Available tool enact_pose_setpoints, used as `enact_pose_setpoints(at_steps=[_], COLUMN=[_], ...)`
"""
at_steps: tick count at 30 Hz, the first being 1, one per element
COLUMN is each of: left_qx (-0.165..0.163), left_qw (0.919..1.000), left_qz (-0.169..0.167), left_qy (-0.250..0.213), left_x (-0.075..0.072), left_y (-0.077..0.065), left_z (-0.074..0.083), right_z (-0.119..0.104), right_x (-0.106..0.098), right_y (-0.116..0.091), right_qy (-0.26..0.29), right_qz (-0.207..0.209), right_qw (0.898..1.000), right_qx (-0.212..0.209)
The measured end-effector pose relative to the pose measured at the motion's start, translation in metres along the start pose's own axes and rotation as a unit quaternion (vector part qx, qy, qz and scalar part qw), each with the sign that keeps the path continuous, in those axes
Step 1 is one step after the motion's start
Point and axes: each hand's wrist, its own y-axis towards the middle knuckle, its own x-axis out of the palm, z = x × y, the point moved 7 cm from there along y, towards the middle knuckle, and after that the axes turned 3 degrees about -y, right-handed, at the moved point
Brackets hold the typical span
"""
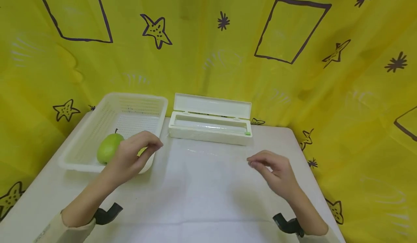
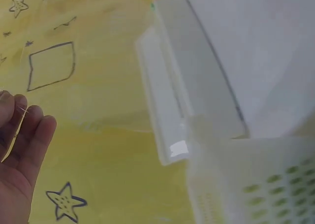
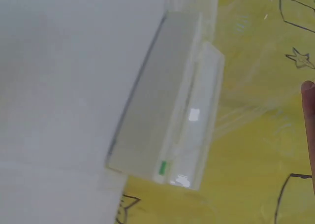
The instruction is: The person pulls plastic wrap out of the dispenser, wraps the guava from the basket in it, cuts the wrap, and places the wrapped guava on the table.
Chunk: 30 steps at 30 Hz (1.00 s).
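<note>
In the head view, my left hand (image 1: 131, 156) and right hand (image 1: 275, 172) hung well apart, turned inward, each grip pinching clear film (image 1: 202, 152) that spanned between them near the open white box (image 1: 210, 134). I judged the step was stretching film; the next move called for even tension. A green fruit (image 1: 109, 148) lay in the basket (image 1: 135, 95) on the tabletop (image 1: 277, 136). The left wrist view showed that pinch closely. The right wrist view caught one fingertip (image 3: 308, 88); from there, I couldn't tell the grip.

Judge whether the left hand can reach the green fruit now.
Likely yes: the left hand looks near the open-topped basket holding the green fruit, though that hand seems to pinch clear film.
</note>
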Motion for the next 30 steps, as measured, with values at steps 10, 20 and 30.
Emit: enact_pose_setpoints(at_steps=[10,20,30], left_qx=[-0.002,-0.011,-0.011], left_qw=[0.9988,0.9972,0.9961], left_qz=[0.034,0.053,0.057], left_qy=[0.036,0.051,0.066], left_x=[-0.020,-0.031,-0.038], left_y=[0.060,0.091,0.106], left_z=[-0.011,-0.016,-0.016], right_z=[-0.015,-0.018,-0.022], right_x=[-0.045,-0.060,-0.069], right_y=[0.070,0.101,0.110], right_qy=[-0.057,-0.054,-0.054], right_qz=[0.045,0.096,0.109], right_qw=[0.997,0.993,0.992], right_qx=[0.019,0.037,0.032])
